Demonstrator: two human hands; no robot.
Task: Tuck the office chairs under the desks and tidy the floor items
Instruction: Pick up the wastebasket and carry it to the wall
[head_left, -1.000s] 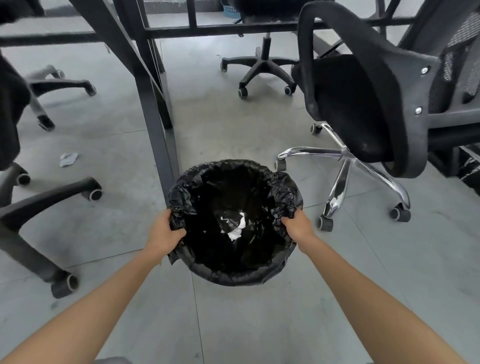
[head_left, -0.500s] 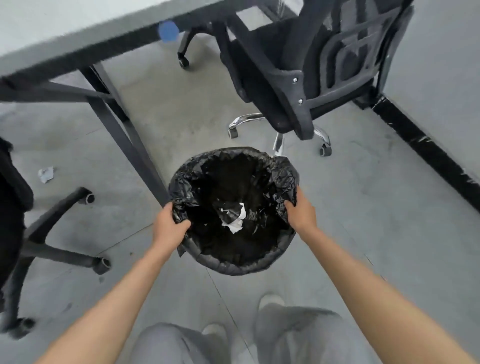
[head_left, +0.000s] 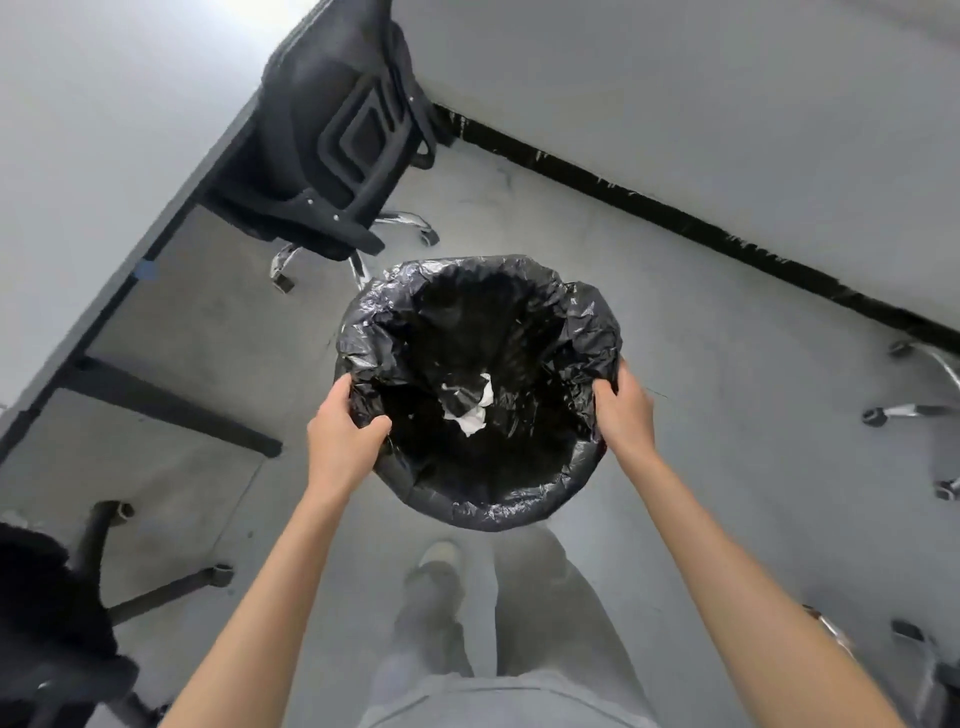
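Bin (head_left: 519, 499), lined with a black bag, is held above the floor (head_left: 701, 364) at centre frame, in front of the person's legs. Left hand (head_left: 340, 441) grips the near-left rim, thumb curled inside over the liner. Right hand (head_left: 623, 410) grips the right rim, fingers folded over the edge. White crumpled paper (head_left: 475, 415) lies inside the bin. 1 black office chair (head_left: 332, 140) stands at far left, pushed against the desk (head_left: 78, 156). Another chair's base (head_left: 156, 587) shows near left. Chrome chair legs (head_left: 919, 410) appear at the right edge.
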